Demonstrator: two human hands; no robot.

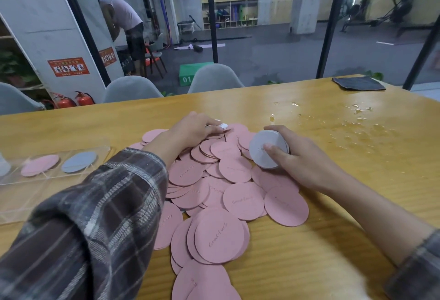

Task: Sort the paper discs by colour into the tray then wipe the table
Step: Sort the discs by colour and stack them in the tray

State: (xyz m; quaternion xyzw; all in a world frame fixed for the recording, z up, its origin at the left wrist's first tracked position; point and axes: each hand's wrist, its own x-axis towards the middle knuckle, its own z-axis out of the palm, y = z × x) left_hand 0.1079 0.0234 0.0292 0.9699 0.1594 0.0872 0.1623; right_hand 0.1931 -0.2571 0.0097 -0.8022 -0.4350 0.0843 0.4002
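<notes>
Currently right hand (300,157) grips grey stack (263,151), left hand (192,128) pinches grey disc (223,125).

1. My left grip (195,130) reaches forward, plaid sleeve (107,204) on the forearm, fingertips pinching a grey disc (224,125).
2. My right grip (300,159) curls round a grey stack (264,149), thumb across its face, forearm bare.

Grey chairs (215,78) stand near red fire extinguishers (84,99).

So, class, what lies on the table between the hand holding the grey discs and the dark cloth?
Between right hand and cloth: bare table wet with spilled water; head view.
</notes>
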